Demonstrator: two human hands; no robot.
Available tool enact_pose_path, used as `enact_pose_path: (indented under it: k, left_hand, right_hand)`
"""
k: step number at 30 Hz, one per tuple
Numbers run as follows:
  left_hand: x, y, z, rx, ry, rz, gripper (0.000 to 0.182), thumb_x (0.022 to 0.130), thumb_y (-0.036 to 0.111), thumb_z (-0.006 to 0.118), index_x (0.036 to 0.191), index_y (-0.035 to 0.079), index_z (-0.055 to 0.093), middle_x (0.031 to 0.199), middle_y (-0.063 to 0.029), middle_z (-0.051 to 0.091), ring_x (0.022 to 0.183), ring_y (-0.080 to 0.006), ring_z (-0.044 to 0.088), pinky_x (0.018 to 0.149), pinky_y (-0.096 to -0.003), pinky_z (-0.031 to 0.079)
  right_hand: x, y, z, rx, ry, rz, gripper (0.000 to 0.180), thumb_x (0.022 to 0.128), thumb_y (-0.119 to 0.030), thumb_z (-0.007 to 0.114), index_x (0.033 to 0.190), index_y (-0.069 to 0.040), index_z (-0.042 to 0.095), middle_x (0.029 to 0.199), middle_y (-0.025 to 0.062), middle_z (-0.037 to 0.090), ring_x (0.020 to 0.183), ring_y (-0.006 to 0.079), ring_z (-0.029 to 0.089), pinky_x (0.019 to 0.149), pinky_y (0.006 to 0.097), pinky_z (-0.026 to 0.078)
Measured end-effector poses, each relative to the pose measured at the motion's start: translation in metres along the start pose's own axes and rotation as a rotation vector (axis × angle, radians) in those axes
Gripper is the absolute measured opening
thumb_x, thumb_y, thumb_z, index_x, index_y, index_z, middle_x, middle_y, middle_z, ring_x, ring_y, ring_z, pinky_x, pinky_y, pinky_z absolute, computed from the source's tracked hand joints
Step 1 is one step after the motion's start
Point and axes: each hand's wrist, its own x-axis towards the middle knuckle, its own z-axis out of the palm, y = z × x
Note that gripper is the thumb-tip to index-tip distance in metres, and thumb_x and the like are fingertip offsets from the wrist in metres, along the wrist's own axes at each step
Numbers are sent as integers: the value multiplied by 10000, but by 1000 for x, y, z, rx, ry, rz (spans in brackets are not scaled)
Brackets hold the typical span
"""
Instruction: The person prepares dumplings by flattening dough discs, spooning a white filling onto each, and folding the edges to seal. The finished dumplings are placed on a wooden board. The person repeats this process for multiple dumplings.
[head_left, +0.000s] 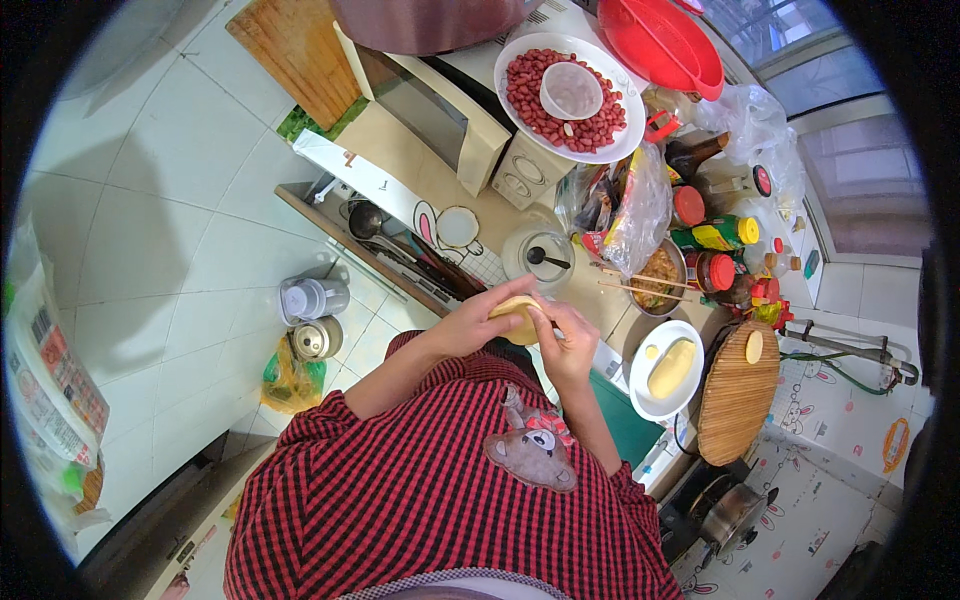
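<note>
Both hands hold a pale yellow, flattened piece of dough (514, 307) in front of my body. My left hand (472, 322) supports it from the left, thumb across its face. At its right edge, the fingers of my right hand (568, 337) pinch the dough. Beyond my right hand, a white oval plate (642, 391) carries a larger slab of dough (673, 369) and a small dough piece (652, 351). A round slatted tray (739, 409) holds one dough piece (754, 348). Wooden chopsticks (645, 288) lie across a metal bowl of chopped filling (660, 268).
A glass jar (517, 255) with a black spoon stands ahead, near a pulled-out utensil drawer (367, 251). Several condiment bottles (716, 234) line the window side. A plate of red peanuts (630, 135) sits farther back. A lidded pot (733, 517) is at the right.
</note>
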Motion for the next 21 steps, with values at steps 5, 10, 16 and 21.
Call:
enact_pose_path:
  k: [5, 10, 16, 21]
  left_hand:
    - [6, -3, -7, 271, -46, 3, 570, 973, 130, 576, 1491, 29, 359, 1441, -126, 495, 1292, -201, 499, 1070, -321, 394]
    - [6, -20, -20, 215, -24, 105, 636, 970, 148, 591, 1526, 54, 296, 1596, -122, 273, 1416, -233, 358, 1116, -349, 359]
    - [5, -46, -6, -812, 143, -129, 536, 983, 141, 580, 1458, 30, 357, 1431, -139, 476, 1295, -280, 509, 1068, -433, 456]
    - [9, -49, -23, -735, 235, -200, 447, 997, 138, 540, 1409, 25, 409, 1384, -196, 520, 1240, -349, 562, 1017, -502, 509]
  right_hand:
    - [-2, 6, 2, 29, -23, -21, 237, 847, -30, 708, 1084, -15, 699, 906, 148, 719, 814, 276, 707, 726, 333, 548]
    - [-3, 8, 11, 73, 8, 85, 184, 862, -21, 696, 1042, 7, 674, 947, 157, 709, 813, 259, 708, 702, 314, 542]
    - [22, 18, 3, -20, -24, 100, 100, 896, -115, 673, 954, -37, 694, 941, 142, 692, 793, 301, 678, 697, 352, 541]
    - [67, 57, -14, -855, -196, -156, 78, 833, -115, 638, 845, -61, 694, 928, 128, 637, 779, 310, 663, 694, 394, 555]
